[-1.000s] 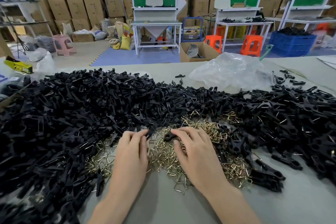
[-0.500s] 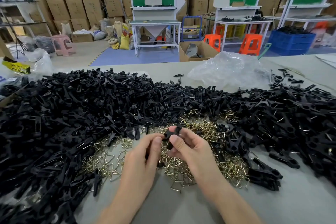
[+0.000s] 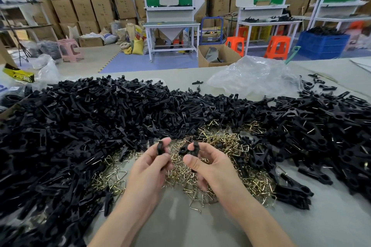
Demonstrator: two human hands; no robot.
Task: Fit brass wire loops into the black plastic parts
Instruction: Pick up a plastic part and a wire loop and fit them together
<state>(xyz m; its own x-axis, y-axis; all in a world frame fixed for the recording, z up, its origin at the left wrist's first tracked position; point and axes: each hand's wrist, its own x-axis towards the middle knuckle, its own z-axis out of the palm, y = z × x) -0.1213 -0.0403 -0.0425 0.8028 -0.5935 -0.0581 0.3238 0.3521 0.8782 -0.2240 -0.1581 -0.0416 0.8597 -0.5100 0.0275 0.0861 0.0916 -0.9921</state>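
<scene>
**A part in each hand above the brass wire loops (image 3: 224, 144)**

The left hand (image 3: 147, 168) pinches one black plastic part (image 3: 160, 147) between thumb and fingertips. The right hand (image 3: 212, 166) grips a second black part (image 3: 188, 149). The loops lie heaped on the tabletop (image 3: 200, 226).

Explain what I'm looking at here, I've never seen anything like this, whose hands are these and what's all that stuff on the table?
No machine here: these are a person's two bare hands, filmed by one camera worn on the head, looking forward and down. On the grey table lies a big heap of black plastic parts, and in the middle, beneath the hands, a pile of brass wire loops. A crumpled clear plastic bag sits farther back. The left hand pinches a black part; the right hand holds a second black part. I see no wire loop in either hand.
</scene>
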